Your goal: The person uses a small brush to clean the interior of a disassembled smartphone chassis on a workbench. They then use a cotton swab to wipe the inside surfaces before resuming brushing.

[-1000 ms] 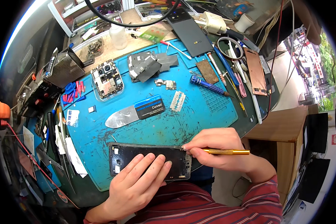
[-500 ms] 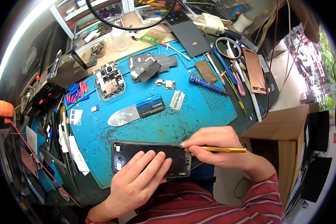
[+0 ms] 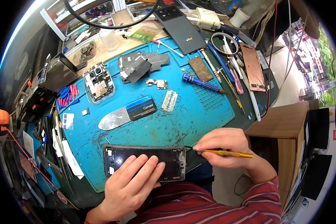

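My left hand [image 3: 134, 179] holds a black phone frame [image 3: 172, 162] at the mat's front edge, fingers across its dark inner face and thumb at the near edge. My right hand [image 3: 222, 147] pinches a gold pen-like tool [image 3: 235, 153], whose thin dark tip lies at the frame's top right corner. Beyond them on the blue mat [image 3: 145, 132] rest a flat metal blade with a dark handle [image 3: 115, 118], a razor blade [image 3: 170, 100] and a small board [image 3: 156, 84]. A larger circuit board [image 3: 99, 82] sits in a clear tray.
Dark shielding sheets [image 3: 138, 65], a dark phone [image 3: 177, 30] and a blue screwdriver [image 3: 201, 83] lie farther back. More tools [image 3: 58, 149] crowd the left side, beside a metal-boxed device [image 3: 56, 74]. A cardboard box [image 3: 272, 123] stands right of the bench.
Compared with earlier, my right hand and the gold tool have shifted slightly right, exposing more of the tool's tip at the corner. The view has shifted a little; my left hand stays on the frame.
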Available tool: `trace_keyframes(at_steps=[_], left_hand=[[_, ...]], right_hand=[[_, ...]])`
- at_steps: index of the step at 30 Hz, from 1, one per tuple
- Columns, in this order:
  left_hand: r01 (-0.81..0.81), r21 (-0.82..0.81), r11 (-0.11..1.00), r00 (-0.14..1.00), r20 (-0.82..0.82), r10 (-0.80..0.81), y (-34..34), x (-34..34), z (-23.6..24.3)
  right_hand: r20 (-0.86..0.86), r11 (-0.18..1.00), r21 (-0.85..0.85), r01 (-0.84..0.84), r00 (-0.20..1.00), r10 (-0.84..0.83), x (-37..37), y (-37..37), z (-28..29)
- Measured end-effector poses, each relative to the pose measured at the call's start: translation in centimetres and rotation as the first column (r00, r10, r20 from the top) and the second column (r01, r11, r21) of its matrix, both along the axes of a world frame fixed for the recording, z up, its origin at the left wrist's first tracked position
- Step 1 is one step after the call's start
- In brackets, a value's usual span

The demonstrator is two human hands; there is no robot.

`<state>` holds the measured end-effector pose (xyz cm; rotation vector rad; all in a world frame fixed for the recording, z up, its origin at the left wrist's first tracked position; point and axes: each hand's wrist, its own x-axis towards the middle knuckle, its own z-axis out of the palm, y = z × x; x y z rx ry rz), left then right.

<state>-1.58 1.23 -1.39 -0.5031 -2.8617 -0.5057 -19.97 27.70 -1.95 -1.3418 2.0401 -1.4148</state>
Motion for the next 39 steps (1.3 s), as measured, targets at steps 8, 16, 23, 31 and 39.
trace_keyframes(at_steps=[8,16,23,31,39], left_hand=[[-0.005,-0.016,1.000,1.000,-0.008,0.005,0.0,0.1,-0.1],[-0.003,0.005,1.000,1.000,-0.003,0.003,0.0,-0.1,0.1],[-0.003,-0.006,1.000,1.000,-0.007,0.003,0.0,0.0,0.0],[-0.009,0.002,1.000,1.000,-0.011,0.009,0.0,0.0,-0.1],[-0.009,-0.005,1.000,1.000,-0.016,0.009,0.0,-0.1,0.0]], right_hand=[[-0.056,1.000,0.002,0.009,0.998,-0.008,0.2,-0.1,-0.3],[-0.091,0.998,0.063,-0.012,0.996,0.018,-0.1,-0.2,0.5],[-0.108,0.997,0.069,-0.029,0.993,0.036,-0.2,-0.7,0.9],[0.210,0.998,0.026,0.056,0.976,-0.060,0.0,-0.3,0.6],[0.152,0.998,0.023,0.051,0.987,-0.054,0.0,-0.7,0.2]])
